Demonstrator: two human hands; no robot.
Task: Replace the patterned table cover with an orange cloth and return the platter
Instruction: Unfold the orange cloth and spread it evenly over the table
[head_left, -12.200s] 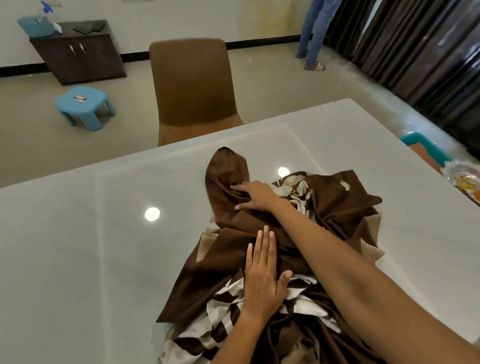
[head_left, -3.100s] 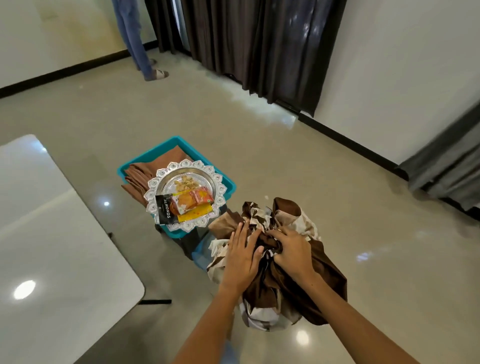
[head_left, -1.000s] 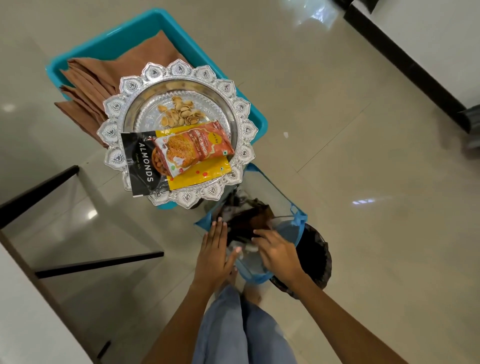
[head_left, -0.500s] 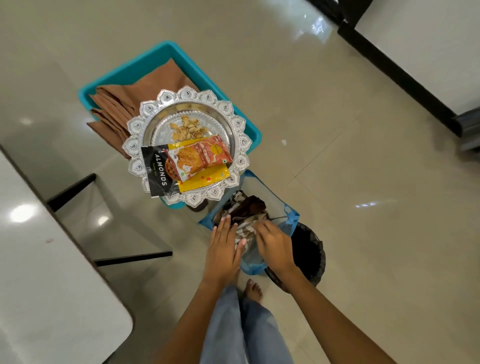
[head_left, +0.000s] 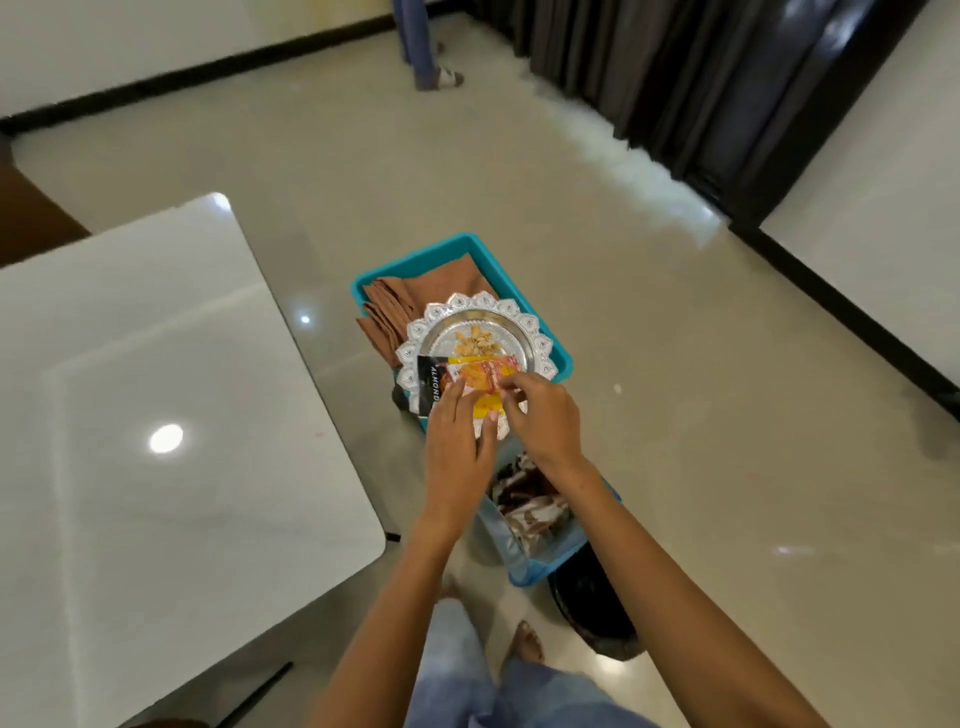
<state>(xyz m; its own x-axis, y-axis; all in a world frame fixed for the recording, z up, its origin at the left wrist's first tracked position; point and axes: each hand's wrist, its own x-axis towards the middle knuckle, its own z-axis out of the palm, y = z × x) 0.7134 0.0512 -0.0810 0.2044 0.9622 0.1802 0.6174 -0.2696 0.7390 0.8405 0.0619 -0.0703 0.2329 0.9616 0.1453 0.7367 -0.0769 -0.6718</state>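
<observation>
Over the near rim of the silver platter (head_left: 524, 325), both hands reach fwd. Left hand (head_left: 457, 457): fingers straight and together, palm down, tips at the edge of the snack packets; thumb out to the right. Cannot tell if it touches platter or only hovers over it. Right hand (head_left: 545, 421): fingers bent inward, tips at the near edge of the yellow packet (head_left: 488, 405); looks like a pinch, but blur makes actual contact unclear.

Platter: scalloped rim, sits on top of the orange cloth (head_left: 395, 306), which lies folded in a teal tub (head_left: 563, 364) on the floor. On platter: loose nuts (head_left: 475, 343) at centre, black ALMONDS pouch (head_left: 431, 389) on left w/ one end past the rim, orange snack packet (head_left: 485, 376) overlapping the yellow one.

Below right forearm: patterned table cover (head_left: 524, 501), brown and white, stuffed into a blue-rimmed bin (head_left: 550, 566). Black round basket (head_left: 592, 603) just beside it, nearer the camera.

Left of frame: white glossy table (head_left: 156, 415), bare top w/ ceiling-light reflection. Brown chair (head_left: 31, 218) at its far corner, partly cut off.

Bottom: person's jeans and bare feet on beige tile. Far top: another person's leg and sandal (head_left: 441, 78). Dark curtains (head_left: 701, 78) top right.
</observation>
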